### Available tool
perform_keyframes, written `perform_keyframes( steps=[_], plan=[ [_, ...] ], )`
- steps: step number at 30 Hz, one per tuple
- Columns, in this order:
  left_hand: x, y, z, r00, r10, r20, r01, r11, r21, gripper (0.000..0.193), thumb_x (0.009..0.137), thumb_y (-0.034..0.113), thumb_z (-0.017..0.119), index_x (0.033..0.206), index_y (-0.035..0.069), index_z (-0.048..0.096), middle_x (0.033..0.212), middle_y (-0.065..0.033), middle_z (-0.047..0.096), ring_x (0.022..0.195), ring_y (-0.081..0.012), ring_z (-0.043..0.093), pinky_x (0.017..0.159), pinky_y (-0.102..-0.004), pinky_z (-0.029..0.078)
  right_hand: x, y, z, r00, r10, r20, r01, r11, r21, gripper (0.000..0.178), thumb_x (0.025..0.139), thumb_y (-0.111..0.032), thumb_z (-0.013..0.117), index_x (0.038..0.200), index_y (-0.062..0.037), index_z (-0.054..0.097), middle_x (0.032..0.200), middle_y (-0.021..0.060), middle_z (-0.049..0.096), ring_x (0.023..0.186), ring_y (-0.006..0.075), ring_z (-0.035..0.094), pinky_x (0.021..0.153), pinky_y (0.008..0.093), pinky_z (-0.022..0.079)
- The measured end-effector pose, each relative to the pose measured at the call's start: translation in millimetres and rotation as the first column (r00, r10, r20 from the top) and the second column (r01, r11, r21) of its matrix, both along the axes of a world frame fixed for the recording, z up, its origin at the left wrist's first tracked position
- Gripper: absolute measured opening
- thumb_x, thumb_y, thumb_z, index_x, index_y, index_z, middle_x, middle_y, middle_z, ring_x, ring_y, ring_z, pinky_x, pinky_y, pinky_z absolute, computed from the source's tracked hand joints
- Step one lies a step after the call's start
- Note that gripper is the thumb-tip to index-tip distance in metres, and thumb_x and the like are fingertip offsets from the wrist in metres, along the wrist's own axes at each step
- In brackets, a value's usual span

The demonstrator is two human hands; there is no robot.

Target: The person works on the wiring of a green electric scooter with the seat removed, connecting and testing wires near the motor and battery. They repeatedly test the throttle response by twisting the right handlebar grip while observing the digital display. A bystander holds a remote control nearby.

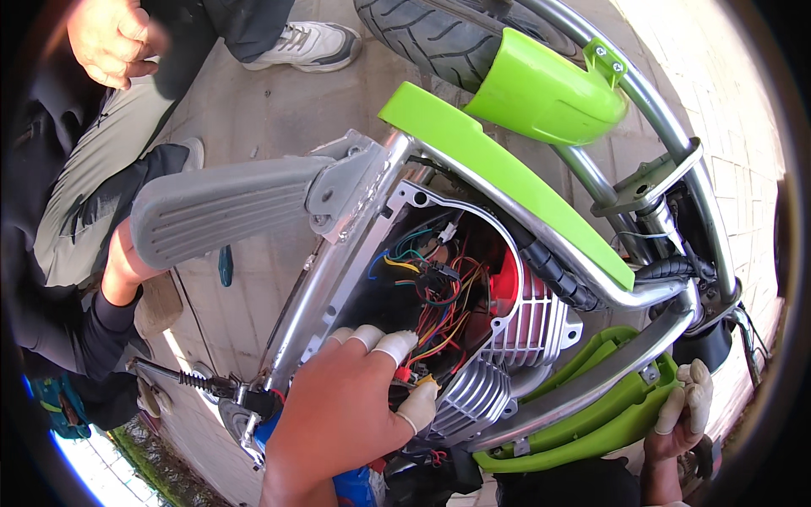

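My left hand [338,414], with white finger cots, reaches into the open housing [334,314] of a two-wheeler. Its fingers are curled over many coloured wires [439,325]. Between thumb and forefinger shows a red connector [404,373], and a yellow piece [428,382] sits by the thumb tip. Exactly what they grip, I cannot make out. My right hand [683,414], also in finger cots, is at the right end of a green body panel [507,459]. Its fingers point up, apart from the thumb, and nothing shows in them; whether it touches the panel, I cannot tell.
A grey footrest [228,203] juts left from the tubular frame [296,313]. Beyond are a green mudguard [549,93] and a tyre [431,42]. Another person's hand [114,42] and shoe [308,46] show upper left. A teal-handled tool [225,266] is near the footrest.
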State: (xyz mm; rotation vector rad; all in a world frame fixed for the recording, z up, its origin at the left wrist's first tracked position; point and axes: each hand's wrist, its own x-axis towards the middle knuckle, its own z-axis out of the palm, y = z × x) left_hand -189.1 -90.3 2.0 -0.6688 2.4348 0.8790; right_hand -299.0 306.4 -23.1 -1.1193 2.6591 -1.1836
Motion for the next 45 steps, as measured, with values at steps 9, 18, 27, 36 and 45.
perform_keyframes(
  steps=[9, 18, 27, 36, 45],
  plan=[
    [0.8, 0.7, -0.4, 1.0, 0.012, -0.015, -0.012, 1.0, 0.014, 0.049, 0.075, 0.026, 0.076, 0.117, 0.004, 0.063, 0.102, -0.0173, 0.063, 0.094, -0.0381, 0.059, 0.083, -0.0431, 0.048, -2.0, -16.8, 10.2, 0.994, 0.061, 0.093, -0.06, 0.998, -0.006, 0.061, 0.094, 0.012, 0.043, 0.148, -0.0136, 0.038, 0.157, 0.0278, 0.022, 0.142, 0.043, 0.03, 0.116, 0.0542, 0.022],
    [1.0, 0.6, -1.5, 1.0, 0.009, -0.025, -0.009, 1.0, 0.019, 0.049, 0.075, 0.022, 0.077, 0.118, 0.003, 0.063, 0.101, -0.0168, 0.063, 0.095, -0.0377, 0.058, 0.083, -0.0416, 0.047, -3.2, -4.1, 11.0, 0.997, 0.077, 0.025, -0.078, 0.996, 0.034, 0.059, 0.094, 0.012, 0.044, 0.144, -0.0173, 0.041, 0.143, 0.0233, 0.043, 0.119, 0.0334, 0.051, 0.106, 0.0471, 0.038],
    [-2.3, -2.5, -2.2, 1.0, -0.008, 0.003, 0.008, 1.0, 0.025, 0.048, 0.075, 0.02, 0.077, 0.118, 0.003, 0.063, 0.101, -0.0161, 0.063, 0.095, -0.0374, 0.059, 0.083, -0.0415, 0.048, -6.9, -17.4, 15.9, 0.99, 0.09, 0.109, -0.097, 0.993, 0.068, 0.053, 0.097, 0.0, 0.048, 0.146, -0.0154, 0.037, 0.148, 0.029, 0.037, 0.119, 0.0357, 0.052, 0.1, 0.0489, 0.043],
    [-3.4, -0.3, -3.7, 1.0, -0.01, 0.012, 0.009, 1.0, 0.027, 0.048, 0.081, 0.033, 0.072, 0.118, 0.003, 0.063, 0.096, -0.0144, 0.063, 0.095, -0.0352, 0.06, 0.079, -0.0437, 0.049, 1.1, 1.9, 9.4, 0.999, 0.048, 0.015, -0.049, 0.997, 0.054, 0.054, 0.097, 0.006, 0.045, 0.146, -0.0163, 0.038, 0.147, 0.0294, 0.039, 0.13, 0.0424, 0.046, 0.11, 0.0529, 0.035],
    [-3.4, 0.5, -0.2, 1.0, -0.018, -0.001, 0.018, 1.0, 0.0, 0.047, 0.079, 0.031, 0.075, 0.115, 0.003, 0.063, 0.093, -0.0177, 0.063, 0.089, -0.0379, 0.059, 0.078, -0.0442, 0.048, -8.2, -3.0, 5.9, 0.988, 0.15, 0.023, -0.151, 0.986, 0.064, 0.056, 0.096, -0.007, 0.053, 0.149, -0.0095, 0.036, 0.149, 0.0276, 0.036, 0.13, 0.039, 0.044, 0.11, 0.0506, 0.033]
  ],
)
